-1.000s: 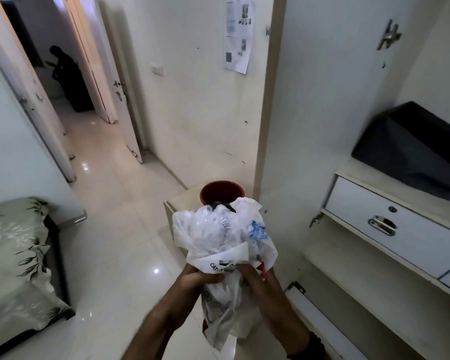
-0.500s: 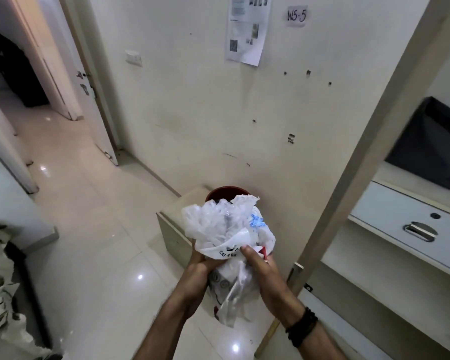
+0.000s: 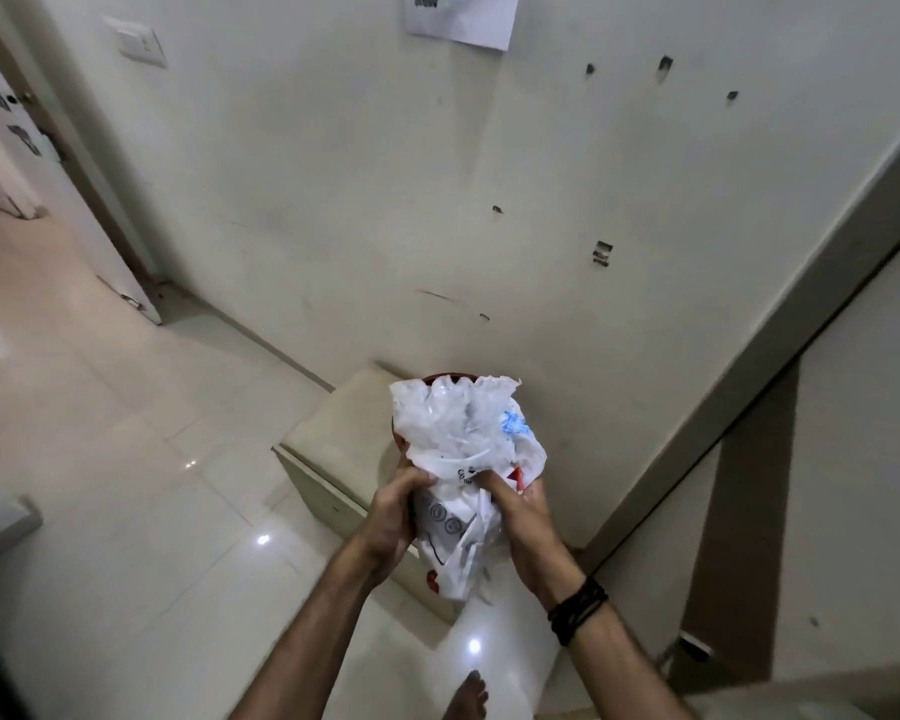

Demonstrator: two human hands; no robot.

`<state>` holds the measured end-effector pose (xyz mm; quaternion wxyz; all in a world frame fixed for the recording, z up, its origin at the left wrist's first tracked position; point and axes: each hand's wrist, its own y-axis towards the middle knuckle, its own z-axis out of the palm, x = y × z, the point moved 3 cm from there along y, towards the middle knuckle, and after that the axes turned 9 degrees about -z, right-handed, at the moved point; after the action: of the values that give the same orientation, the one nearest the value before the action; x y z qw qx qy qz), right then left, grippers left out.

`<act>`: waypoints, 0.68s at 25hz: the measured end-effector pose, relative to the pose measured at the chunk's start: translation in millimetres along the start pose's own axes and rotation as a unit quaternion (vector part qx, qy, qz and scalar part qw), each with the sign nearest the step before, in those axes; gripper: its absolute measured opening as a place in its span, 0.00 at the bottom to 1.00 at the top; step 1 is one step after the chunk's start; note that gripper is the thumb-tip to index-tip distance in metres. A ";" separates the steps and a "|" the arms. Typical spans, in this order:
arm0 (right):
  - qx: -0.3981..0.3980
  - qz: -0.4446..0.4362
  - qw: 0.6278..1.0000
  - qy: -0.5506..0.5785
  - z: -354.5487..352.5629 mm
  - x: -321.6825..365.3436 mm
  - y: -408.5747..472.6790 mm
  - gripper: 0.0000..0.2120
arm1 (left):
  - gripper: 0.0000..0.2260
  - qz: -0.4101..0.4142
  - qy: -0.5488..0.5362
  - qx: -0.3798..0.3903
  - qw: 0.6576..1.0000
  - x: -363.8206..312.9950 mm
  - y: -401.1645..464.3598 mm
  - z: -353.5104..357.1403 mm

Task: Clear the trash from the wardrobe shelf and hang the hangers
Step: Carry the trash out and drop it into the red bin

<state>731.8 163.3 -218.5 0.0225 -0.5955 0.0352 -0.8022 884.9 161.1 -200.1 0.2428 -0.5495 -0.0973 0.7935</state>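
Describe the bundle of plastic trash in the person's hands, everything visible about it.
The plastic trash bundle is a crumpled wad of thin white and clear bags, with a small blue patch near its upper right, bits of red print and some dark lettering. Its top flares open and ragged; the lower part tapers to loose hanging tails. It is held upright in the air, the left hand and right hand squeezing its middle from either side. Behind its top, a red bin rim peeks out.
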 end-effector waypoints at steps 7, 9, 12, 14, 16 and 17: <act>-0.088 0.041 0.995 -0.028 -5.8 -36.5 126.6 0.21 | 0.15 -0.042 0.022 0.027 0.999 -38.3 144.6 -26.9; -0.107 0.053 0.992 -0.047 -5.4 -51.8 162.6 0.21 | 0.13 -0.055 0.037 0.017 0.998 -37.3 189.1 -41.9; -0.130 0.053 0.982 -0.127 -7.8 -83.3 212.7 0.21 | 0.14 -0.076 0.060 -0.004 0.995 -28.8 252.1 -68.3; -0.150 0.068 0.966 -0.198 -11.5 -108.8 239.9 0.18 | 0.12 -0.091 0.088 -0.014 0.992 -16.3 288.8 -87.8; -0.161 0.106 0.944 -0.270 -18.1 -138.4 262.7 0.19 | 0.15 -0.117 0.127 -0.014 0.985 -0.3 323.8 -108.1; -0.162 0.148 0.925 -0.311 -21.6 -151.3 270.7 0.23 | 0.18 -0.133 0.151 -0.007 0.980 7.7 337.7 -116.9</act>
<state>753.4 -94.0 -391.6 0.0544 -0.7984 0.2434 -0.5480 896.3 -139.7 -392.8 0.3544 -0.6467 -0.1372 0.6613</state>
